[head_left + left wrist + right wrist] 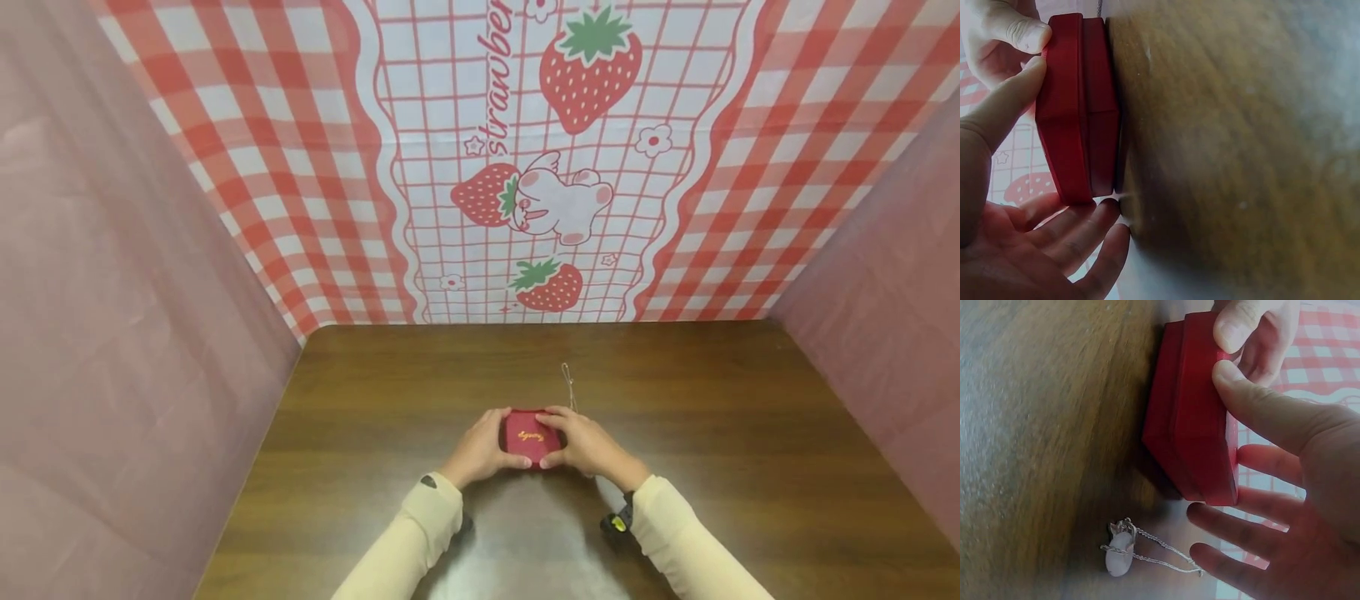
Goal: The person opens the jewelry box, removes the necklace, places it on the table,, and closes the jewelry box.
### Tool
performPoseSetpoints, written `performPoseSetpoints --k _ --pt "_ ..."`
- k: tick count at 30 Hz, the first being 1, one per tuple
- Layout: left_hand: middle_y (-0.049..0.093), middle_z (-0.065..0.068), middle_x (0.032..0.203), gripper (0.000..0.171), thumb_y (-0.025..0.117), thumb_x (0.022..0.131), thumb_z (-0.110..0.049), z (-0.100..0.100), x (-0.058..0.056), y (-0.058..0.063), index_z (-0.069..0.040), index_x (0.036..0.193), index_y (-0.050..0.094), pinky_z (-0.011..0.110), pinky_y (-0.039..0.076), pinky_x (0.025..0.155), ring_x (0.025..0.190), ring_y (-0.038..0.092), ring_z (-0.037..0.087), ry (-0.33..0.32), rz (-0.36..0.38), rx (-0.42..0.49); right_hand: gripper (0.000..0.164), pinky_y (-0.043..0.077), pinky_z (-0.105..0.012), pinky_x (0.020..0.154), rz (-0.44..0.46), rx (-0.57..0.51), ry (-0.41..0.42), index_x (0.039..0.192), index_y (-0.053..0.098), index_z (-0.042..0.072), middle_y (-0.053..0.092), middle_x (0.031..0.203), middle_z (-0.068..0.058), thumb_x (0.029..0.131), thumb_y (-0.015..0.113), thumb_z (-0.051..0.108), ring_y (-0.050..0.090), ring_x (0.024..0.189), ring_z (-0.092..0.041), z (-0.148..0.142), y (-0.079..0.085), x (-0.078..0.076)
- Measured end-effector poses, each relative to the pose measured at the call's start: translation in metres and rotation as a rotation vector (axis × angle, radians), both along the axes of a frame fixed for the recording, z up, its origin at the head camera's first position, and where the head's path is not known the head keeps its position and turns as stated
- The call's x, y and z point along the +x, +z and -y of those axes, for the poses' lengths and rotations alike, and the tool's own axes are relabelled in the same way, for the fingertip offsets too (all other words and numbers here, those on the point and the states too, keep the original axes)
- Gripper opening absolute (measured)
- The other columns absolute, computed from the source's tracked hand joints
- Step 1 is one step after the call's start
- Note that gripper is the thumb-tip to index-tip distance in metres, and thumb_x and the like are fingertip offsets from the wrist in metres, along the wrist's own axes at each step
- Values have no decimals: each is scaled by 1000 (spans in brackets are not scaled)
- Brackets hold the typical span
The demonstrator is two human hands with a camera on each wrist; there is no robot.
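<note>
A small red jewelry box [531,446] with gold lettering on its lid sits on the wooden table between both hands. From the left, the left hand [480,448] grips it, thumb at the near lid edge and fingers round the side. The right hand [596,447] holds the opposite side the same way, so the two thumbs come close together. In the right wrist view, the lid meets the box's base [1163,387] all along the visible seam. Beside the right fingers lies a silver chain necklace [1159,542] with a pale oval pendant [1120,555].
The brown wooden table [360,392] extends around the hands. A red-and-white strawberry cloth [420,167] hangs at its back edge. Pink curtains [135,317] flank both sides. The necklace's chain loop [567,375] reaches beyond the right fingers toward the back.
</note>
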State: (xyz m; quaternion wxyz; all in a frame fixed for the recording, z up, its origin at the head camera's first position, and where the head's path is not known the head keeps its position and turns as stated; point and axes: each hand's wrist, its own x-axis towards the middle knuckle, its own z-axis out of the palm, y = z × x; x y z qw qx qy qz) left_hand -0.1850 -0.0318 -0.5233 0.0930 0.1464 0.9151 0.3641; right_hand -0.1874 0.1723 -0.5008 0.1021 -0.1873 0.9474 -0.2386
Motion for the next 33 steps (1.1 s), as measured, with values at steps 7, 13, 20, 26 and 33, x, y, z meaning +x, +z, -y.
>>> performPoseSetpoints --k 7,13,20,26,33 --pt "55 17 132 88 87 70 -36 -4 -1 3 -1 138 43 47 46 102 119 56 31 -7 -6 14 71 44 -56 102 2 -49 2 135 57 7 52 141 -18 73 85 29 53 126 -38 -5 2 -1" --pt "52 19 137 92 86 70 -36 -4 -2 3 -2 142 39 49 45 104 123 53 33 -19 3 31 71 45 -56 101 17 -72 -7 135 56 7 50 141 -16 73 85 28 53 125 -36 -5 1 -1" --pt "49 20 140 94 84 72 -37 -4 -2 0 -2 146 37 51 44 104 126 51 34 -27 5 28 71 46 -57 100 19 -101 -10 135 55 6 45 143 -20 74 85 26 52 125 -39 -5 -1 -2" --pt "48 20 140 93 84 72 -35 -4 -1 -2 -2 146 37 51 43 104 125 50 34 -29 -7 38 67 48 -57 97 11 -111 -2 135 55 7 45 142 -22 78 82 30 54 122 -38 -7 -2 0" --pt "46 25 140 88 79 78 -36 -1 3 -1 1 145 36 55 43 103 124 51 39 -21 -19 96 61 47 -58 98 -16 -137 -24 134 56 5 49 139 -21 83 77 31 54 122 -38 -11 -1 0"
